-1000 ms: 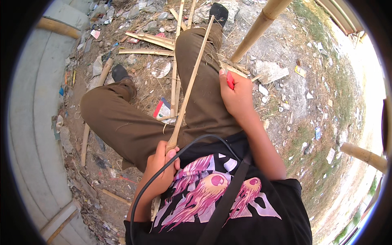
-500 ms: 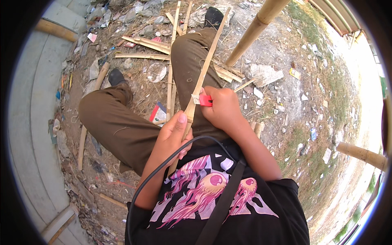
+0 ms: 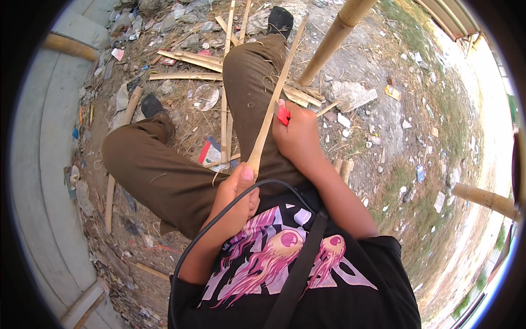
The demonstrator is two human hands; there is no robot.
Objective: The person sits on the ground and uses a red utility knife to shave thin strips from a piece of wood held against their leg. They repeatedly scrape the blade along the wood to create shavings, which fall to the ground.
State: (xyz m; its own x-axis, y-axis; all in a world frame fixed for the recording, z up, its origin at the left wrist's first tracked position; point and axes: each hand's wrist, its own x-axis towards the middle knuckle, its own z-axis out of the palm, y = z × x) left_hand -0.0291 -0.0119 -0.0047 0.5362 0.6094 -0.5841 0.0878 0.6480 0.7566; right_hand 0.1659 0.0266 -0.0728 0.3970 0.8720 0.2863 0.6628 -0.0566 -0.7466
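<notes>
A long, pale bamboo strip (image 3: 266, 129) slants over my right thigh, its far end reaching up near my right foot. My left hand (image 3: 235, 200) is closed round the near end of the strip, thumb on top. In my closed right hand (image 3: 298, 134) is a small red-handled knife (image 3: 282, 114), held close beside the strip's right edge. Its blade shows only in part, so whether it touches the bamboo is hard to tell.
Several split bamboo pieces (image 3: 189, 76) lie on the littered ground between and beyond my legs. A thick bamboo pole (image 3: 331, 43) stands ahead to the right. Grey wall panels (image 3: 57, 164) line the left side. A black cable (image 3: 211, 222) loops across my left forearm.
My right hand and the knife have moved away from me along the strip. The left hand keeps its grip, slightly lower in view.
</notes>
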